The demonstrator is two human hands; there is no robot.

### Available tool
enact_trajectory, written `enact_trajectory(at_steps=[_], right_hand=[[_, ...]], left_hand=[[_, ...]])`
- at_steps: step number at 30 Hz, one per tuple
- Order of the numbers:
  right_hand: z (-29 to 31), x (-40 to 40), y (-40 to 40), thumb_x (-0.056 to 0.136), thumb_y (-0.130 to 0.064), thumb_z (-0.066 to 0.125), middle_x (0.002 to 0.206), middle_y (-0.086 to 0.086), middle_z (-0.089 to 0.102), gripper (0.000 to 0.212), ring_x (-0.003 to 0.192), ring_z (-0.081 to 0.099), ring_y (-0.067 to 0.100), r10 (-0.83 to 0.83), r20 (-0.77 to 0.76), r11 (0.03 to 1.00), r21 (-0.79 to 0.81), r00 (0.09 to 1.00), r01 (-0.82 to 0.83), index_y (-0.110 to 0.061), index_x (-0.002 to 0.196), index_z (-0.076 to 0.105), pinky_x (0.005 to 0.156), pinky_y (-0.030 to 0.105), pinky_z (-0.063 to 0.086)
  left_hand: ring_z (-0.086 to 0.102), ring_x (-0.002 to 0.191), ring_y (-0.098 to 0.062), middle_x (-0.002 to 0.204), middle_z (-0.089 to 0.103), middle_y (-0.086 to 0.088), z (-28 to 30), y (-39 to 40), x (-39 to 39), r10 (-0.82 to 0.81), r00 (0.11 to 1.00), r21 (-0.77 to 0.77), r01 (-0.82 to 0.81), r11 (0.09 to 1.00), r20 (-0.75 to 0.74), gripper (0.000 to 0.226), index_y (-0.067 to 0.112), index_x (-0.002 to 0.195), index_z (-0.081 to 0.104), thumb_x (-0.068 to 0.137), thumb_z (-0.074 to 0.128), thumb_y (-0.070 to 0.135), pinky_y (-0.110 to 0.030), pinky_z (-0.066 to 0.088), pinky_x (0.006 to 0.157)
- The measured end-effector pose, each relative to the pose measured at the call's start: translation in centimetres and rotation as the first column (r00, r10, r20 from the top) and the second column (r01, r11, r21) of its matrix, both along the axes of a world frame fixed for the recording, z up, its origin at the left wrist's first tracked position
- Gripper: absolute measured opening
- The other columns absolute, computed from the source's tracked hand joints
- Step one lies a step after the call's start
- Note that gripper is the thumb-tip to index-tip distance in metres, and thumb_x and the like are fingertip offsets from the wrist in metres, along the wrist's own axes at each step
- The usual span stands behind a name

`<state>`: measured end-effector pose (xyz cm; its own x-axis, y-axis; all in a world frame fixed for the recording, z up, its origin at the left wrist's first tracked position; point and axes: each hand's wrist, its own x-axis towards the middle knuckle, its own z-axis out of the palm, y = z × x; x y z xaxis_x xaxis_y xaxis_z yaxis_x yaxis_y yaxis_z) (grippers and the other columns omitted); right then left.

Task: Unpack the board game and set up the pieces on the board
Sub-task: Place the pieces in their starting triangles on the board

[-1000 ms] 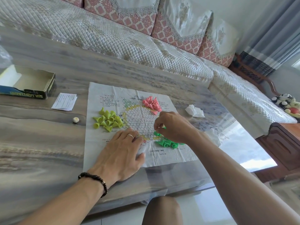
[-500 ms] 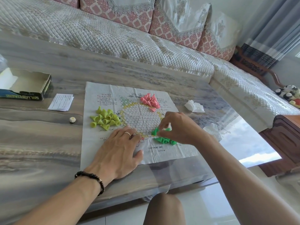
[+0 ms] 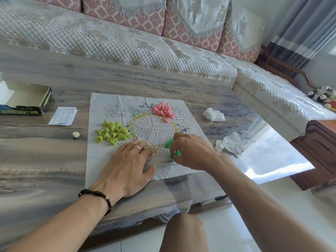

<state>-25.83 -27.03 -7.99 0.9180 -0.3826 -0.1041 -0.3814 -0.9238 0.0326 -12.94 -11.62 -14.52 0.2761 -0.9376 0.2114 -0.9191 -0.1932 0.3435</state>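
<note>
Paper board [image 3: 116, 157] lies flat on the marble-look table [image 3: 45, 160], creased, hex grid printed in the centre with a yellow ring around it. Left hand [image 3: 125, 168] is palm down on the near-left part of the sheet, fingers straight and slightly spread, fingertips at the lower edge of the grid; ring on one finger, dark bead bracelet [image 3: 98, 198] on the wrist. Right hand [image 3: 192, 151] sits over the near-right edge of the grid, fingers curled in, pinching among the green pieces [image 3: 171, 146]; a few green cones poke out at the fingertips, the rest are under the hand, so count is not readable. Can't tell if it holds one piece or several. Yellow-green pieces [image 3: 112, 131] are in a loose heap on the left side of the sheet, just outside the ring, some upright, some tipped. Pink pieces [image 3: 163, 110] are heaped at the far-right edge of the grid, touching each other. Off the sheet: small white die [image 3: 75, 134] to the left of it, folded printed leaflet [image 3: 62, 116] further back, open game box [image 3: 25, 100] at the far left. Two crumpled white wrappers [image 3: 213, 114] right of the sheet, one near the far corner, one by the right wrist. Quilted sofa [image 3: 127, 42] runs behind the table. A knee [image 3: 183, 231] shows at the bottom edge.
</note>
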Motion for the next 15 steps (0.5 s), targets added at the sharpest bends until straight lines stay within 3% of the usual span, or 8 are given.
enact_trajectory(at_steps=[4, 7, 9, 11, 15], right_hand=[[1.0, -0.2, -0.8, 0.082, -0.02, 0.064, 0.089, -0.009, 0.064, 0.008, 0.075, 0.058, 0.005, -0.118, 0.229, 0.986, 0.141, 0.966, 0.087, -0.02, 0.089, 0.068, 0.072, 0.031, 0.054], [2.0, -0.1, -1.4, 0.085, -0.015, 0.062, 0.082, -0.012, 0.064, 0.015, 0.065, 0.054, -0.002, -0.197, 0.366, 0.961, 0.254, 0.909, 0.106, -0.019, 0.098, 0.069, 0.066, 0.018, 0.046], [2.4, 0.0, -1.6, 0.087, -0.013, 0.063, 0.083, -0.013, 0.066, 0.02, 0.066, 0.056, -0.004, -0.223, 0.383, 0.948, 0.298, 0.897, 0.109, -0.019, 0.103, 0.072, 0.064, 0.01, 0.044], [2.5, 0.3, -1.6, 0.085, -0.01, 0.067, 0.082, -0.012, 0.068, 0.016, 0.068, 0.06, -0.007, -0.247, 0.372, 0.93, 0.35, 0.895, 0.111, -0.018, 0.097, 0.075, 0.064, 0.006, 0.046], [2.1, 0.7, -1.3, 0.081, -0.011, 0.073, 0.075, -0.011, 0.07, 0.007, 0.067, 0.064, -0.004, -0.245, 0.345, 0.91, 0.403, 0.906, 0.093, -0.018, 0.084, 0.073, 0.066, 0.013, 0.052]], left_hand=[[0.016, 0.144, -0.014, 0.151, 0.033, 0.005, -0.1, 0.0, 0.0, 0.001, 1.0, 0.012, -0.001, 1.0, 0.006, 0.067, 0.028, 0.138, 0.04, 0.083, 0.016, 0.058, -0.027, 0.01, 0.115], [0.013, 0.145, -0.014, 0.153, 0.03, 0.004, 0.0, -0.1, 0.0, 0.001, 1.0, 0.02, -0.001, 1.0, -0.003, 0.064, 0.027, 0.141, 0.037, 0.086, 0.02, 0.056, -0.027, 0.006, 0.116], [0.014, 0.144, -0.014, 0.153, 0.03, 0.004, 0.0, 0.0, 0.0, 0.0, 1.0, 0.024, -0.001, 1.0, 0.01, 0.067, 0.027, 0.141, 0.037, 0.085, 0.016, 0.058, -0.027, 0.006, 0.116], [0.016, 0.144, -0.014, 0.152, 0.032, 0.004, -0.1, 0.0, 0.0, 0.0, 1.0, 0.022, 0.0, 1.0, 0.013, 0.074, 0.027, 0.141, 0.038, 0.081, 0.01, 0.06, -0.027, 0.007, 0.116], [0.017, 0.144, -0.015, 0.151, 0.033, 0.004, 0.0, 0.0, 0.0, -0.002, 1.0, 0.016, 0.002, 1.0, 0.014, 0.075, 0.026, 0.14, 0.039, 0.079, 0.009, 0.059, -0.027, 0.007, 0.115]])
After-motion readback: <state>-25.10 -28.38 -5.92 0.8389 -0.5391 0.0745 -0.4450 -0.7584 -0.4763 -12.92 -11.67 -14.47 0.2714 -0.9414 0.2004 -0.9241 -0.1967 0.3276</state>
